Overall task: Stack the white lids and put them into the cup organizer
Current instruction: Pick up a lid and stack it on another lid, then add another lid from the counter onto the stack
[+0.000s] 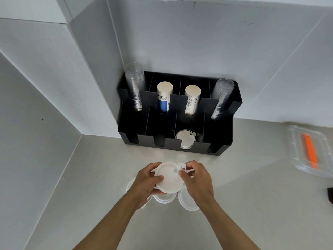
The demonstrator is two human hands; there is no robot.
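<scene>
A white lid is held above the counter between both hands. My left hand grips its left and lower rim with the thumb on top. My right hand pinches its upper right edge near the small tab. Under my hands, more white lids lie loose on the counter, partly hidden. The black cup organizer stands against the wall ahead. A stack of white lids lies in its third front compartment from the left.
The organizer's rear slots hold two stacks of clear cups and two stacks of paper cups. A clear plastic container with an orange object sits at the right. A dark object shows at the right edge. Walls close in the left side.
</scene>
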